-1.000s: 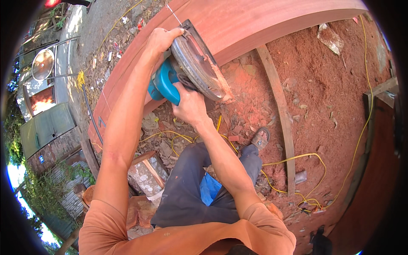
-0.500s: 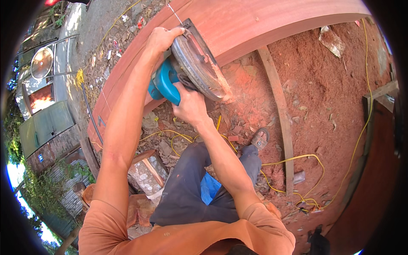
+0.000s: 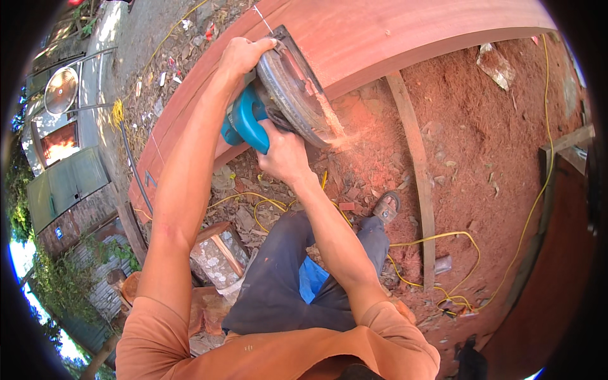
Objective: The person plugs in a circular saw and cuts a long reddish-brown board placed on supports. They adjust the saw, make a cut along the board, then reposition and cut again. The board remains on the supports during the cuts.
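A teal circular saw [image 3: 252, 128] rests on a broad reddish timber plank [image 3: 373, 28], its dark base plate lying against the wood. My right hand [image 3: 283, 152] is wrapped round the saw's rear handle. Farther forward, my left hand [image 3: 242, 56] grips the front of the saw beside the blade guard [image 3: 288, 101]; the exact grip underneath is hidden. Reddish sawdust [image 3: 335, 126] streams out from the guard toward the ground. A white line marks the plank just ahead of the base plate. The blade itself is hidden by the guard.
A long wooden batten [image 3: 413, 145] runs along the sawdust-covered ground. Yellow cord [image 3: 465, 234] loops near my sandalled foot [image 3: 387, 206]. A paint-spattered block [image 3: 218, 256] stands by my left leg. A round fan [image 3: 61, 90] is at far left, a dark red board [image 3: 551, 272] at right.
The stream of sawdust from the saw has grown thicker and brighter. Both hands keep their hold, and the saw has hardly shifted on the plank.
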Action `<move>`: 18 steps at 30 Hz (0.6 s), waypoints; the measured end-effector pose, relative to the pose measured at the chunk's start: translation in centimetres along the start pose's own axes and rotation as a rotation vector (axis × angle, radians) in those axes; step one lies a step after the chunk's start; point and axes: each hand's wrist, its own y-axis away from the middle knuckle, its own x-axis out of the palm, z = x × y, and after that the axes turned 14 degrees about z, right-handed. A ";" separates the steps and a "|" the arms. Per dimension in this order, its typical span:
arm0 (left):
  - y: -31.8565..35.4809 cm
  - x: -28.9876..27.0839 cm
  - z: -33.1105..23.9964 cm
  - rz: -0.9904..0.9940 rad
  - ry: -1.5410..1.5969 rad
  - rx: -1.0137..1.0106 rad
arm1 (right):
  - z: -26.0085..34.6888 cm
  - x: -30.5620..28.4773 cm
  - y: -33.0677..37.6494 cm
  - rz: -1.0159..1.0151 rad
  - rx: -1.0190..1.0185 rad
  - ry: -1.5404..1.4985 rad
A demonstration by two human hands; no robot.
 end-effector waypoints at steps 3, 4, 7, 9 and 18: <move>0.1 0.0 -0.4 -0.007 0.013 -0.008 | -0.2 0.1 -0.3 -0.029 -0.041 -0.001; 0.1 0.0 -0.5 -0.008 0.047 0.019 | -0.3 0.1 -0.4 -0.023 -0.038 -0.004; 0.4 0.0 -0.7 -0.011 0.112 0.032 | -0.3 0.2 -0.6 -0.020 -0.041 -0.005; 0.5 -0.1 -0.7 -0.010 0.146 0.013 | -0.3 0.2 -0.6 -0.014 -0.040 -0.009; 0.0 -0.2 -0.8 -0.025 0.163 -0.018 | -0.4 0.2 -1.0 -0.030 -0.069 0.002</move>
